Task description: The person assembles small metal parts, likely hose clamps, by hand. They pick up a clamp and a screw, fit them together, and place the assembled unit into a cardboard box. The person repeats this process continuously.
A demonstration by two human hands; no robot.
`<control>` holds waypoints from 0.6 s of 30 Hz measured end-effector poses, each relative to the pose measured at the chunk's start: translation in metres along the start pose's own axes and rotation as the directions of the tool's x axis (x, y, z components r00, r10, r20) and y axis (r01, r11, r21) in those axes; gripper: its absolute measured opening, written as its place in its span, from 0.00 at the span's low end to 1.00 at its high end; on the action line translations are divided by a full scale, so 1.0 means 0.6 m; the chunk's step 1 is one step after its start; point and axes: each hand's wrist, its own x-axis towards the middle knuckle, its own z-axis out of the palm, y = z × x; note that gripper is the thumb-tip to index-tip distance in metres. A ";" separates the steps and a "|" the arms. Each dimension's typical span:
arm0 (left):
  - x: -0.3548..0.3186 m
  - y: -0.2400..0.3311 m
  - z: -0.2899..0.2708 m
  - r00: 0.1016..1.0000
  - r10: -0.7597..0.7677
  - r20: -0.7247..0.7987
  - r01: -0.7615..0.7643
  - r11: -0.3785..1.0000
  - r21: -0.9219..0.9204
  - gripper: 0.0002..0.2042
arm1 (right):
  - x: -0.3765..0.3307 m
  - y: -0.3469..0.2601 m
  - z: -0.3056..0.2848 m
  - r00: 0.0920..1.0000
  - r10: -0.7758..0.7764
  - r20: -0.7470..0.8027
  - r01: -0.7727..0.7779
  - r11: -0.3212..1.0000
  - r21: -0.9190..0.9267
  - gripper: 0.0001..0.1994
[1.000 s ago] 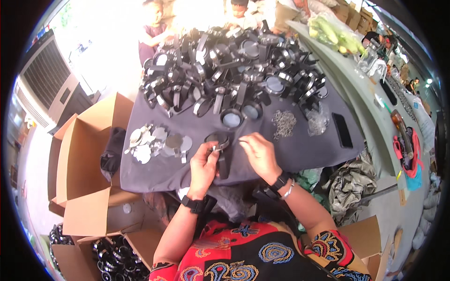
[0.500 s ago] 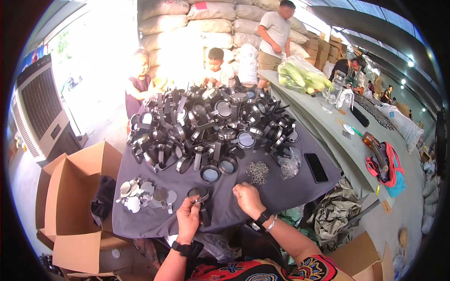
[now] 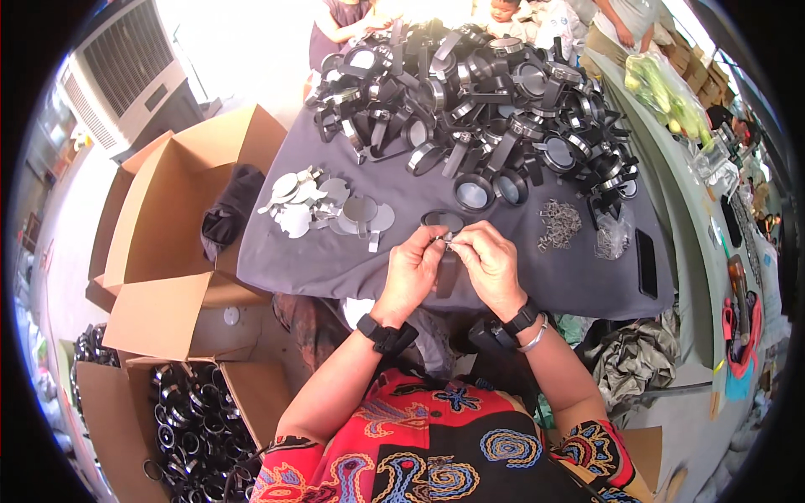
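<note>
Both hands meet at the front of the cloth-covered table. My left hand point(image 3: 411, 267) is closed on a black round part with a handle point(image 3: 443, 220); the handle hangs down between my hands. My right hand point(image 3: 490, 267) pinches a small metal piece point(image 3: 449, 242) against the part's near edge, its exact shape hidden by my fingertips. Left of them lies a heap of silver discs with tabs point(image 3: 293, 201). A small pile of wire-like metal clips point(image 3: 559, 225) sits to the right. Farther back, a big heap of similar black handled parts point(image 3: 470, 92) covers the table.
A clear plastic bag point(image 3: 615, 235) and a dark phone point(image 3: 646, 264) lie at the table's right. Open cardboard boxes point(image 3: 159, 314) stand on the left, one holding black ring-shaped parts point(image 3: 197, 432). An air cooler point(image 3: 130, 71) stands behind. Other people are beyond the table.
My view has tilted down and turned left. My right hand has come from beside the clip pile to my left hand, and the fingers of both now meet at the black part.
</note>
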 end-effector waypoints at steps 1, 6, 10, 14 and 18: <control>0.001 0.002 0.001 1.000 -0.003 0.001 0.003 1.000 0.000 0.10 | 0.000 0.003 0.003 1.000 -0.012 0.000 0.012 1.000 -0.017 0.05; 0.004 -0.001 -0.002 1.000 0.002 0.007 -0.002 1.000 -0.027 0.10 | 0.003 0.007 0.005 0.993 -0.120 0.016 0.121 0.986 -0.114 0.06; 0.005 0.001 -0.001 1.000 -0.014 0.013 0.014 1.000 -0.004 0.10 | 0.004 0.014 0.001 0.977 -0.208 0.045 0.213 0.962 -0.170 0.07; 0.003 0.002 -0.003 1.000 -0.019 0.019 0.019 1.000 -0.002 0.11 | 0.003 0.017 0.001 0.976 -0.208 0.060 0.215 0.965 -0.148 0.07; 0.001 0.000 -0.006 0.999 -0.020 0.029 0.021 0.998 -0.060 0.11 | 0.005 0.017 -0.004 0.965 -0.230 0.130 0.255 0.938 -0.234 0.05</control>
